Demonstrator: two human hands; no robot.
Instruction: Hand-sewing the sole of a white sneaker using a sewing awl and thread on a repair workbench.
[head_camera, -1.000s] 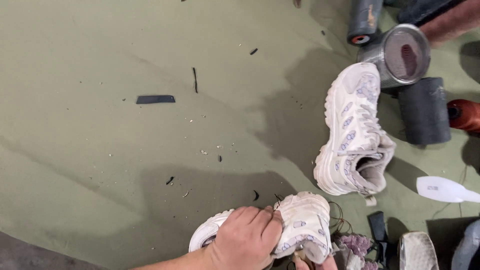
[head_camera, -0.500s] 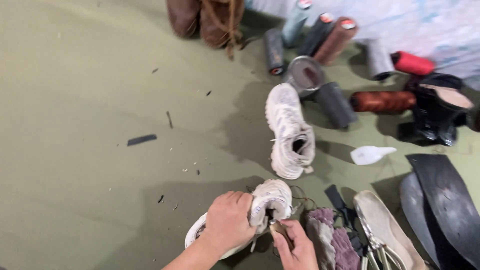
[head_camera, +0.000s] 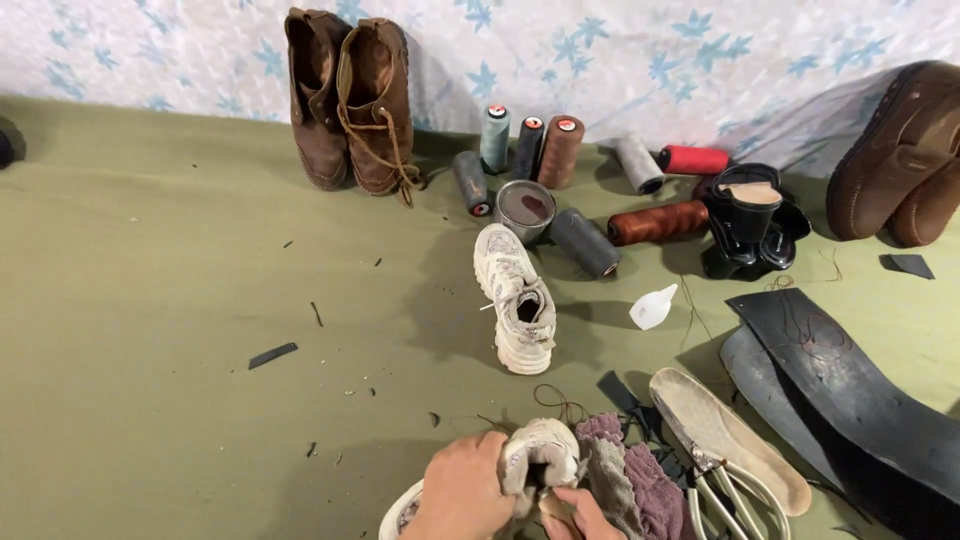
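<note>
Olive felt floor (head_camera: 150, 330), scuffed white sneaker (head_camera: 535, 455) in both hands.

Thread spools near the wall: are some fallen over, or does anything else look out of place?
Yes. Three spools stand upright, but the grey, rust, red and pale grey ones lie on their sides. Dark scraps litter the green mat.

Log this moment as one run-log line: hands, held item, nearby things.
left hand: grips white sneaker | right hand: at sneaker's heel | second sneaker: lies apart on green mat | purple cloth: beside
</note>
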